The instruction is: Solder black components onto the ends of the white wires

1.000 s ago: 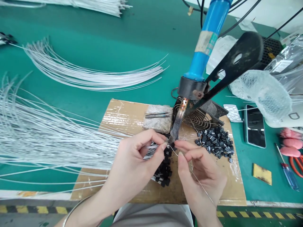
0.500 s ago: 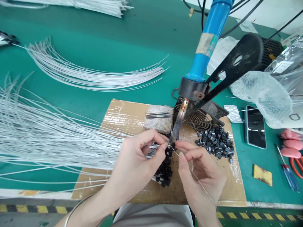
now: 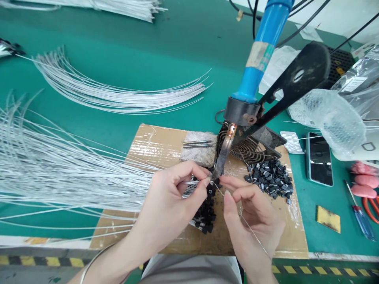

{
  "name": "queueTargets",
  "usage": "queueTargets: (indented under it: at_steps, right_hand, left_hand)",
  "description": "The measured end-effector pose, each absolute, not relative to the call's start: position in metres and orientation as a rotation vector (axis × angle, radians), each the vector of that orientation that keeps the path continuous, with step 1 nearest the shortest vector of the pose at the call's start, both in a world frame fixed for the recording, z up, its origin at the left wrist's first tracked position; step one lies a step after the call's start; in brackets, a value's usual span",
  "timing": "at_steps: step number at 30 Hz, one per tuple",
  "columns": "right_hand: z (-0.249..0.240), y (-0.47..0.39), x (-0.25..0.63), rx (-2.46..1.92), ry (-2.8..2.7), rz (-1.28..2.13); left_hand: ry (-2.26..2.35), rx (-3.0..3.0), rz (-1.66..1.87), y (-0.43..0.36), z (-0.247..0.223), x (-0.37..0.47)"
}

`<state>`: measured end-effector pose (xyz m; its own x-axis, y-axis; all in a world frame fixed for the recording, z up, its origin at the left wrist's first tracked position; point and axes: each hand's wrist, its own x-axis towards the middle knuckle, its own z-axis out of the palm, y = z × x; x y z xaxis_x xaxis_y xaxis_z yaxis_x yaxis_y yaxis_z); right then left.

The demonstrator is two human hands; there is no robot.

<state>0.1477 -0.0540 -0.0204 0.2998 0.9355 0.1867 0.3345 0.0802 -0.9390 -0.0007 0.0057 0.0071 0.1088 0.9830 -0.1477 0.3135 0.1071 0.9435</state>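
A blue-handled soldering iron (image 3: 257,63) is held in a black metal bracket (image 3: 296,79), its tip angled down between my hands. My left hand (image 3: 177,197) pinches a white wire right by the tip; the wire's very end is hidden by my fingers. In my right hand (image 3: 251,217) is a thin strand of solder wire (image 3: 254,232), its end reaching the iron's tip. Below my left hand lies a pile of black connectors (image 3: 205,217) with white wires (image 3: 89,169) running off to the left.
A cardboard sheet (image 3: 160,142) covers the work spot. On it are loose black pieces (image 3: 271,179), a fibrous pad (image 3: 197,157) with metal rods, and a round-grilled fan (image 3: 251,148). Rightward lie a phone (image 3: 319,159), a yellow sponge (image 3: 328,219) and a screwdriver (image 3: 361,217). Another wire bundle (image 3: 124,94) lies behind.
Almost nothing differs. My right hand has shifted very slightly to the right, while my left hand stays at the iron's tip.
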Motion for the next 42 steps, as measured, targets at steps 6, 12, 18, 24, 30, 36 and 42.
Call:
queueTargets:
  at_steps: [6, 12, 18, 24, 30, 36, 42]
  right_hand:
    - [-0.0239, -0.0553, 0.1499, -1.493, -1.238, 0.693]
    - [-0.0243, -0.0544, 0.1493, -1.475, -1.257, 0.681]
    - [-0.0221, -0.0529, 0.1478, -1.469, -1.271, 0.660]
    - [-0.0212, -0.0529, 0.1465, -1.476, -1.253, 0.646]
    - [-0.0218, -0.0541, 0.1465, -1.445, -1.262, 0.657]
    - [-0.0232, -0.0552, 0.1471, -1.432, -1.273, 0.649]
    - [-0.0235, -0.0542, 0.1449, -1.454, -1.279, 0.616]
  left_hand:
    - [1.359, 1.370, 0.859, 0.0062, 0.0060, -0.0003]
    - [1.343, 1.361, 0.854, 0.0058, 0.0041, -0.0006]
    - [1.364, 1.366, 0.845, 0.0030, 0.0037, -0.0007]
    - [1.360, 1.375, 0.849, 0.0031, 0.0053, -0.0013]
    - [1.364, 1.393, 0.872, 0.0037, 0.0067, -0.0019]
    - [1.327, 1.368, 0.888, 0.0039, 0.0068, -0.0016]
    - [1.347, 1.389, 0.885, 0.0043, 0.0063, -0.0022]
